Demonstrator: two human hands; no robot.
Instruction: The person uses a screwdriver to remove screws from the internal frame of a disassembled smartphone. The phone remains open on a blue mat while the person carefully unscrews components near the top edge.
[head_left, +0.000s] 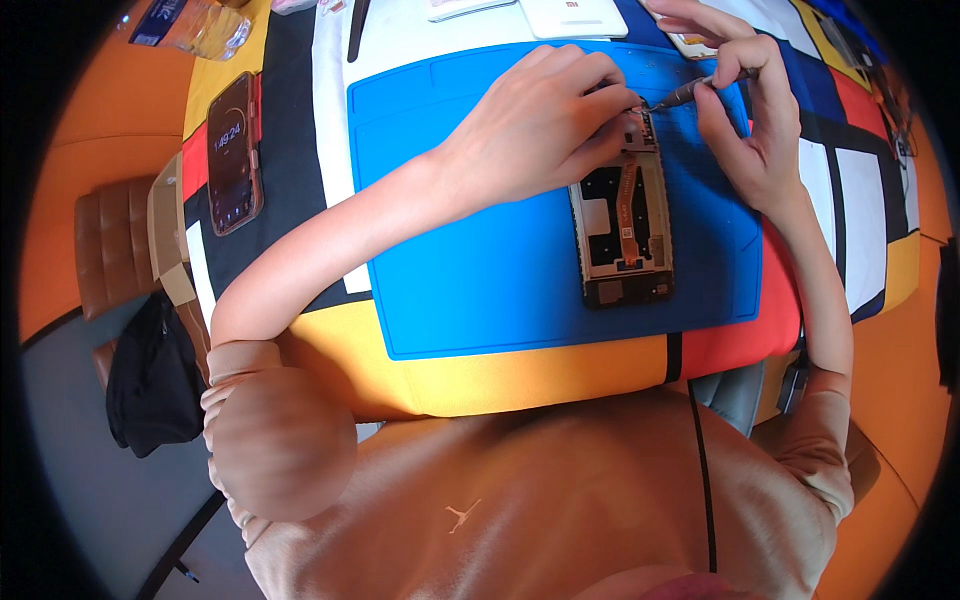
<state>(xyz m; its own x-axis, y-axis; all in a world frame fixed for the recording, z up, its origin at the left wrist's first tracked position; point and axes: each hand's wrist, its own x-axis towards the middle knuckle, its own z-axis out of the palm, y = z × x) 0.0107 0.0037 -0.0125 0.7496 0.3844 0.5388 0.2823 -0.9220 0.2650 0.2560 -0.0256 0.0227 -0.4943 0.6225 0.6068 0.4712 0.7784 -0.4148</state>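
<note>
An opened phone (650,220) lies on a blue work mat (470,270), its frame and inner parts bare. An orange-brown ribbon cable (628,215) runs lengthwise down its middle. My left hand (545,125) is closed over the phone's upper left end, thumb and fingers bent against it; the hand hides part of that end. In my right hand (760,140), thumb and fingers pinch a slim dark pen-shaped tool (682,95). Its thin tip points left, to the phone's upper end beside my left fingertips. Whether the tip touches is too small to tell.
Past the mat's far edge lie a white flat box (575,18) and another phone part (692,45), partly behind my right hand. A lit phone (235,155) lies at the left, below a clear plastic bottle (205,28). A colour-block cloth (540,375) covers the table.
</note>
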